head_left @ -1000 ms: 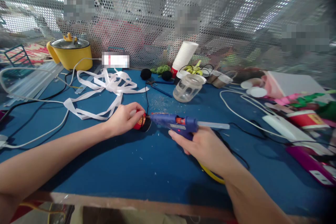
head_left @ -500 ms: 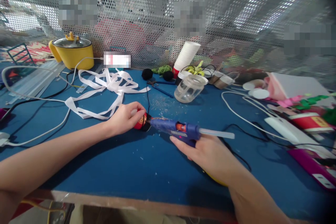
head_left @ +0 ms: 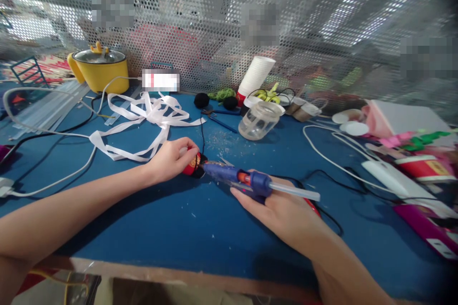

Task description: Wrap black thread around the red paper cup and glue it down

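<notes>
My right hand is closed round the grip of a blue hot glue gun. A clear glue stick juts from its back end, and a small red light glows on its side. My left hand grips a small red paper cup with gold print and black cord wound about it, lying on its side. The gun's nozzle meets the black end of the cup; whether it touches cannot be made out. A black cord runs from the cup toward a black yarn ball.
White ribbon lies heaped beyond my left hand. Blue-handled pliers, a clear jar and stacked paper cups stand farther back. A yellow pot is at left. Cables, a white power strip and a purple box lie right.
The back of the glue gun has swung slightly down and toward me, tilting in my right hand, while its nozzle stays at the cup. My left hand keeps its hold.
</notes>
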A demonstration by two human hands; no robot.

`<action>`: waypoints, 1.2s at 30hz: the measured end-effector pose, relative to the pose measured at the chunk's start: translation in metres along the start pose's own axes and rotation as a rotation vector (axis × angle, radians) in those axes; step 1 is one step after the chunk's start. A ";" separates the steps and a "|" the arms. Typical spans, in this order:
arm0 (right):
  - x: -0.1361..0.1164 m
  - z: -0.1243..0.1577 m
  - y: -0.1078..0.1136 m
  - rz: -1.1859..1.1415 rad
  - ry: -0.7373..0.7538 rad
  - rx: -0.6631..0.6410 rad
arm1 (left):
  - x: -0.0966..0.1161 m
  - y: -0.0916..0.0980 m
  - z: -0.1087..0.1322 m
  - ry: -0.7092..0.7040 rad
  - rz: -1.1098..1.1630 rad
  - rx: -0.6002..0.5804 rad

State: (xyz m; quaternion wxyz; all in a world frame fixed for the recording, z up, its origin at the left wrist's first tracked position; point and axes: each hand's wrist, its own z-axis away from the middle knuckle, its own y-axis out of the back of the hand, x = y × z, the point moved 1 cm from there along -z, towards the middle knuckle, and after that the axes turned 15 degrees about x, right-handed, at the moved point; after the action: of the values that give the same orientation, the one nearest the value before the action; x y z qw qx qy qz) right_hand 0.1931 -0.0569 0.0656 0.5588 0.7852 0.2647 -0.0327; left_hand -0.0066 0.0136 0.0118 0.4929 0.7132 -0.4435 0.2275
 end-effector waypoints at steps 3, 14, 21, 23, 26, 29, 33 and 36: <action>0.001 0.001 -0.001 -0.020 0.009 -0.019 | 0.000 0.000 0.000 0.000 0.002 0.015; -0.002 -0.001 0.002 -0.010 -0.004 -0.032 | -0.001 -0.001 0.001 -0.010 0.018 0.009; 0.006 -0.005 0.000 0.016 -0.126 -0.002 | -0.002 -0.001 0.001 0.001 0.033 -0.015; 0.008 -0.005 -0.002 -0.004 -0.134 0.009 | -0.002 -0.001 0.001 -0.007 0.033 -0.015; 0.008 -0.006 -0.005 -0.044 -0.146 0.017 | -0.002 -0.001 0.002 -0.028 0.031 -0.012; 0.009 -0.007 -0.005 -0.057 -0.151 0.028 | -0.002 -0.001 0.002 -0.036 0.032 -0.011; 0.009 -0.005 -0.004 -0.079 -0.161 0.006 | -0.002 -0.002 0.002 -0.030 0.027 -0.008; 0.009 -0.004 -0.003 -0.098 -0.180 -0.003 | -0.002 -0.002 0.002 -0.026 0.027 -0.009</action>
State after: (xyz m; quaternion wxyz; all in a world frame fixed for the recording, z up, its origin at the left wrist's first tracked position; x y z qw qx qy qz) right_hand 0.1988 -0.0488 0.0613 0.5791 0.7645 0.2515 -0.1301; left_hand -0.0064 0.0128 0.0088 0.4873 0.7077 -0.4603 0.2230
